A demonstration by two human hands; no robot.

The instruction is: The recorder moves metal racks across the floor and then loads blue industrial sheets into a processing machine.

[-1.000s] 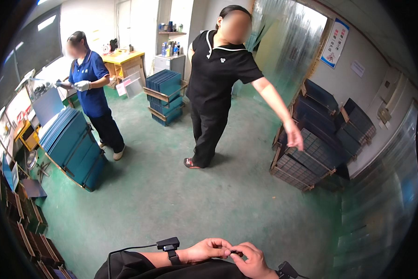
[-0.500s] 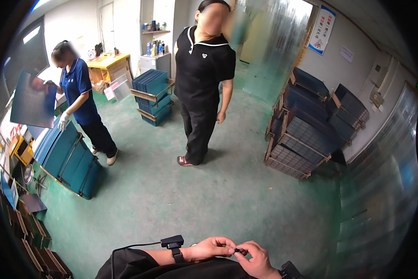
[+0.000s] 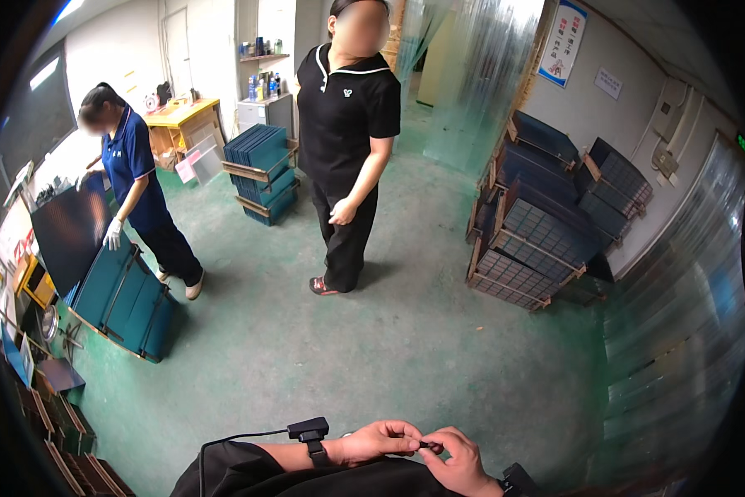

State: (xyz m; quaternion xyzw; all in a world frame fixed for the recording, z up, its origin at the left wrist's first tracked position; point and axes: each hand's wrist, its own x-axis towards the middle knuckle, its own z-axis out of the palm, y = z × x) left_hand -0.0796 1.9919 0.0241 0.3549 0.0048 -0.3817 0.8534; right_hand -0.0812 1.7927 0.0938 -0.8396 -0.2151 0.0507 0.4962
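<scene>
The left hand (image 3: 376, 443) and the right hand (image 3: 457, 462) have thumb and fingertips clamped together on a small black object (image 3: 425, 445), held between them; its exact shape is too small to tell. Left of the fingers, a black box-shaped device (image 3: 308, 427) with a cable sits on the left wrist. Beyond the fingers spreads a worn green-grey floor (image 3: 331, 364). Far left stands a stack of teal rectangular panels (image 3: 124, 294); far right, wooden-railed racks of dark grid-marked panels (image 3: 546, 219). Farther ahead, slightly left, stands a person in a white-edged black shirt (image 3: 347, 108).

Bright overall, dark curved edges
</scene>
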